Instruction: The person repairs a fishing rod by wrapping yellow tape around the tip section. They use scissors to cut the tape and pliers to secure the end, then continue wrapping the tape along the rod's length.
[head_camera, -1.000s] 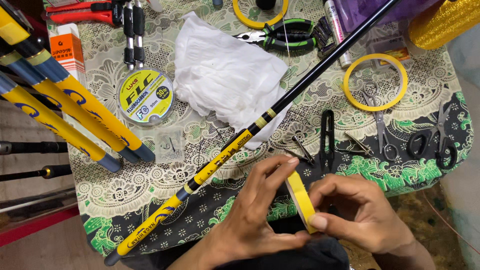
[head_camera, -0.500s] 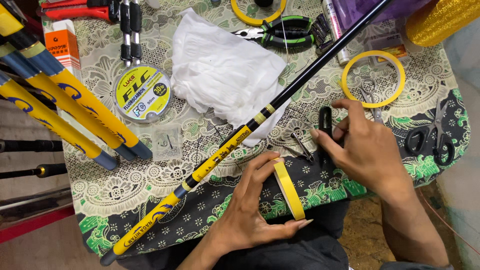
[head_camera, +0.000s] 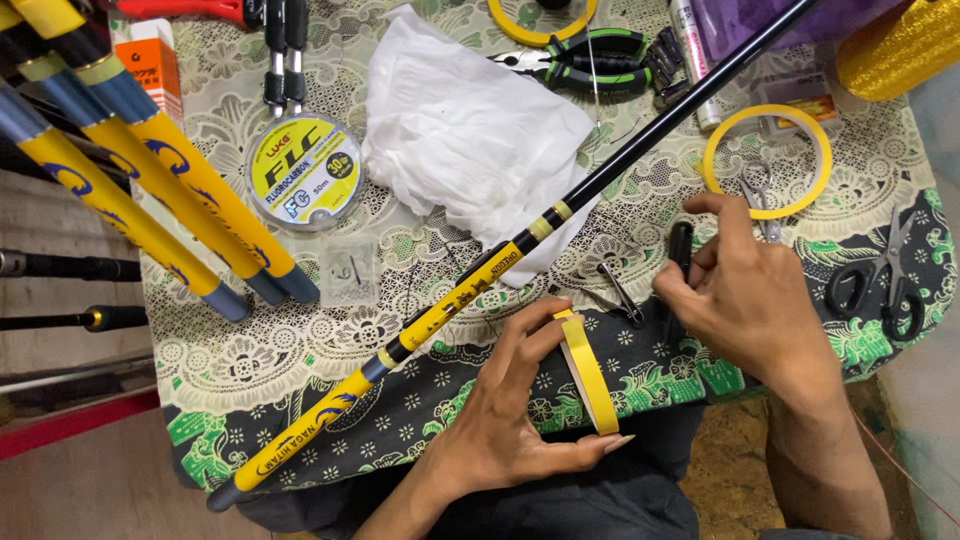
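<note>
Here, flat yellow tape ring (head_camera: 590, 375), upright.

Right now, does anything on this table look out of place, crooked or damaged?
Nothing looks damaged or spilled. The long black-and-yellow fishing rod lies diagonally across the crumpled white cloth, its butt overhanging the table's near edge. The left hand holds a yellow tape roll; the right hand touches a black tool.

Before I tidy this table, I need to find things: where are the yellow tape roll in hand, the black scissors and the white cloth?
yellow tape roll (head_camera: 590, 375), head view, outer band.
black scissors (head_camera: 885, 285), head view, pivot.
white cloth (head_camera: 475, 135), head view, middle.
</note>
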